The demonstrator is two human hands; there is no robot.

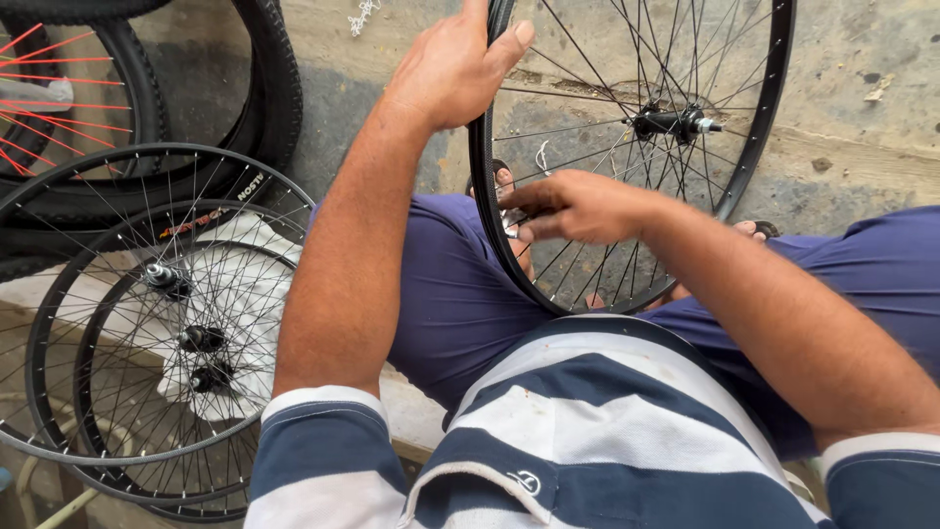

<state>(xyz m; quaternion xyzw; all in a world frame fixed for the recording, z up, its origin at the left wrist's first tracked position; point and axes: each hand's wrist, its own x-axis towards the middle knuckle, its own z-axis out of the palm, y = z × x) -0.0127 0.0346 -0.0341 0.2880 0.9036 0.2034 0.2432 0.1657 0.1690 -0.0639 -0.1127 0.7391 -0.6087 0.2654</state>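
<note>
While the person sits with knees apart, a black bicycle wheel (627, 147) stands upright between the legs, its lower edge resting near the blue trousers (450, 294). This wheel has a thin dark rim, many fine silver spokes that cross each other, and a black hub (671, 122) with a shiny metal axle end in the middle. It carries no tyre. The left hand (455, 69) has its grip closed over the top left part of the rim, thumb on the near side and fingers curled behind. The right hand (578, 206) is at the lower left part of the rim, with fingertips pinched together among the spokes; whether they hold a small part, I cannot tell. On the left, a stack of similar bare wheels (147, 323) lies flat, and black tyres (255, 88) lean behind it on the concrete floor (852, 98).
</note>
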